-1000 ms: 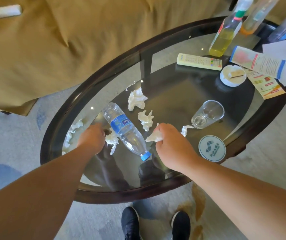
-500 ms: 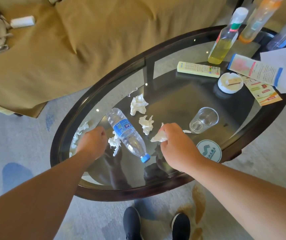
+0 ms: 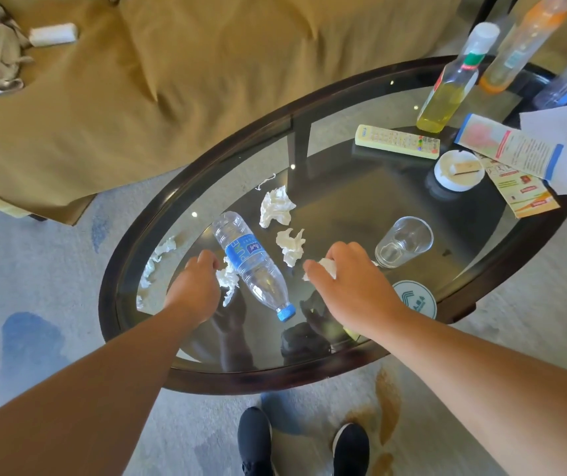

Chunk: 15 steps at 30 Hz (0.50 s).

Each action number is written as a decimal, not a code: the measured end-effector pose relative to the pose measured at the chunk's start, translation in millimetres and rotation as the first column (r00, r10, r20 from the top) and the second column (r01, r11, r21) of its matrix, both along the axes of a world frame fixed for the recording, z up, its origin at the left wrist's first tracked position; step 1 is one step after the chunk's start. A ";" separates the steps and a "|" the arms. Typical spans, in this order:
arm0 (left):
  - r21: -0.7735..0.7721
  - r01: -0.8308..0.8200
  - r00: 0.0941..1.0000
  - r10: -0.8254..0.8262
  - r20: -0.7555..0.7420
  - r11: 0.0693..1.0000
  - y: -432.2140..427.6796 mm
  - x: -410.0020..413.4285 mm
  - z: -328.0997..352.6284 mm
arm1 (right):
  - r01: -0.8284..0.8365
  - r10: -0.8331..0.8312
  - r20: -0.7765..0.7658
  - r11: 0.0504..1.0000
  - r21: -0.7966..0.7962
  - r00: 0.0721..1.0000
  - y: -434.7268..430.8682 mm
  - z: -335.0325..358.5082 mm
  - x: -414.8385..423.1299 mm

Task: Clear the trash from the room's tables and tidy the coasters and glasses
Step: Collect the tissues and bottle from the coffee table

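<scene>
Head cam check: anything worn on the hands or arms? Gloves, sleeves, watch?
Nothing. Left hand and right hand are ungloved, both forearms bare to the frame edge, no sleeves, watch, bracelet or rings visible. Black shoes below.

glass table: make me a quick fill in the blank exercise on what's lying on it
The water bottle lying on the glass table has a ____ cap.
The right hand grips a crumpled tissue between that bottle and the drinking ____.
The round coaster lies nearest the ____ hand.
The remote control lies beside an upright bottle of ____ liquid.
Missing words: blue; glass; right; yellow.
</scene>
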<state>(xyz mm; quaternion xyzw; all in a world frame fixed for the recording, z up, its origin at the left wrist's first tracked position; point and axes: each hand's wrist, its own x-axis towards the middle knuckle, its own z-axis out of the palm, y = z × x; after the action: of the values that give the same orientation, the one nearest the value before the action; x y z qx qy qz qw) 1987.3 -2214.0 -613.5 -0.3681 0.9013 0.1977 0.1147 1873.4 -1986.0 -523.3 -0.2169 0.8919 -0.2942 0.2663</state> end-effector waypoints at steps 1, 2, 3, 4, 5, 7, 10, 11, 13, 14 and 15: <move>0.012 -0.010 1.000 0.010 -0.002 1.000 1.8 -0.4 -3.0 | -0.006 0.006 -0.015 1.000 0.002 1.000 0.7 -3.0 -0.7; 0.029 -0.027 1.000 0.027 -0.005 0.999 3.9 -0.7 -5.8 | -0.008 0.008 -0.024 1.000 0.008 1.000 1.9 -5.9 -1.2; 0.044 -0.047 0.999 0.047 -0.008 0.998 5.6 -0.9 -8.4 | -0.011 0.012 -0.028 1.000 0.014 1.000 3.4 -7.9 -1.7; 0.051 -0.060 0.998 0.060 -0.009 0.997 6.9 -1.6 -11.9 | -0.015 0.015 -0.029 1.000 0.018 0.999 4.9 -9.8 -1.7; 0.052 -0.065 0.998 0.065 -0.003 0.997 8.2 -2.5 -14.9 | -0.018 0.019 -0.025 1.000 0.020 1.000 6.5 -11.3 -1.6; 0.063 -0.069 0.998 0.069 0.012 0.996 10.7 -5.0 -20.6 | -0.018 0.018 -0.024 1.000 0.015 1.000 8.8 -13.3 -1.5; 0.095 -0.081 0.996 0.077 0.049 0.992 15.1 -8.5 -27.9 | -0.016 0.017 -0.024 1.000 0.015 1.000 11.5 -17.5 -2.2; 0.095 -0.084 0.995 0.078 0.068 0.992 16.7 -8.5 -29.8 | -0.016 0.016 -0.025 1.000 0.014 1.000 11.9 -18.8 -2.7; 0.073 -0.089 0.992 0.082 0.096 0.993 18.2 -7.2 -32.8 | -0.010 0.010 -0.024 1.000 0.005 1.000 11.8 -20.8 -3.3; 0.061 -0.088 0.992 0.082 0.098 0.994 18.1 -6.3 -33.8 | -0.006 0.006 -0.018 1.000 0.002 1.000 11.4 -21.1 -3.4; 0.051 -0.086 0.992 0.081 0.095 0.995 17.6 -5.3 -34.0 | -0.004 0.004 -0.012 1.000 -0.003 1.000 10.7 -21.3 -3.6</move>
<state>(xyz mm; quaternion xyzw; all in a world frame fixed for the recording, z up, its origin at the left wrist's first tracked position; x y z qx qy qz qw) 1982.0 -2196.4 -647.5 -0.4110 0.8729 0.2099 0.1582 1869.8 -1975.3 -544.5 -0.2208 0.8927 -0.2936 0.2610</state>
